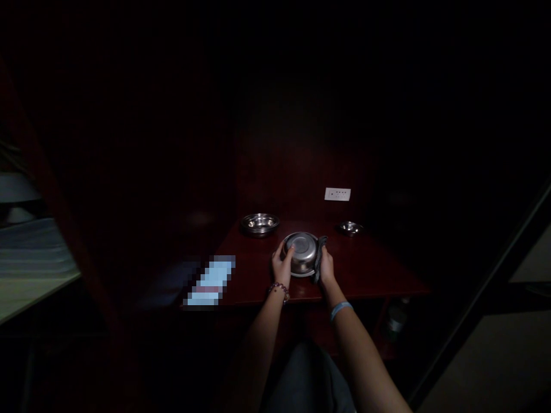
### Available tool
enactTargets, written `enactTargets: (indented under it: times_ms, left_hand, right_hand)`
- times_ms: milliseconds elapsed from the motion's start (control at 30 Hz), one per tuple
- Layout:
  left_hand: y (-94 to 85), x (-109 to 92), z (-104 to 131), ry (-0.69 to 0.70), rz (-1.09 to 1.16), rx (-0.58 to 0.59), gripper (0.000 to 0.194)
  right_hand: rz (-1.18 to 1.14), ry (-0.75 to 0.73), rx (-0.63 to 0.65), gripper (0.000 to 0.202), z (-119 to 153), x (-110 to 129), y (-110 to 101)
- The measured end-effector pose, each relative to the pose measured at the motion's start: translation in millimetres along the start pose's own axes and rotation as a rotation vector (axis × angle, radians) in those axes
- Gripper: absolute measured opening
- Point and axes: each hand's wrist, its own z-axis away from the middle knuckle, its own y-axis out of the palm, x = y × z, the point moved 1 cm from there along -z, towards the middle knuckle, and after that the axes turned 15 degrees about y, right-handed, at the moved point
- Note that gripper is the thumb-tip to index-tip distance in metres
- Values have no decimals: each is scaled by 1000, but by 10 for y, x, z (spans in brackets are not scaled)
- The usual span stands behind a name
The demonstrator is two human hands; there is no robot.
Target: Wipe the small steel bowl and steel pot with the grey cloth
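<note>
A steel bowl is held with its base facing up, over the front part of a dark red table. My left hand grips its left side, with the thumb on the metal. On the right, my right hand is closed on a dark cloth, which is pressed against the bowl's right edge. Farther back on the left stands a wider steel bowl, and a small steel bowl sits at the back right.
A blurred-out bright rectangle lies at the table's left front. A white socket panel is on the back wall. Under the table's right side stands a bottle. Stacked trays are at the far left.
</note>
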Motion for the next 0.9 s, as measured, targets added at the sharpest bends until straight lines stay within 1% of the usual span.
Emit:
enactTargets:
  times_ms: [133,267,400,500,567,667,733,833,900]
  left_hand:
    - [6,-55,5,-65,29,-22,43]
    - [-5,-59,0,-88,13,-18,48]
    - [-10,-20,-11,-83,42,10,56]
    - [-26,62,-19,-143,28,3,65]
    - [-42,138,-25,-203,10,-7,60]
    - [-56,229,-37,-268,3,68,45]
    - [-63,246,-47,-253,-8,90,41]
    - [-81,224,-64,-154,-15,12,36]
    - [-92,209,-73,-81,-3,-17,35]
  right_hand:
    - [-79,30,23,52,-2,-17,-4]
    - [-130,41,47,54,-7,-32,2]
    - [-145,14,36,53,-14,-38,3]
    - [-182,6,27,52,-34,-52,-5]
    - [-215,4,18,53,-60,-71,-15]
    - [-242,-11,32,55,-104,-104,-18]
    - [-236,-16,65,56,-123,-123,-5]
    - [-199,8,125,58,-130,-141,28]
    - [-168,25,161,60,-124,-145,43]
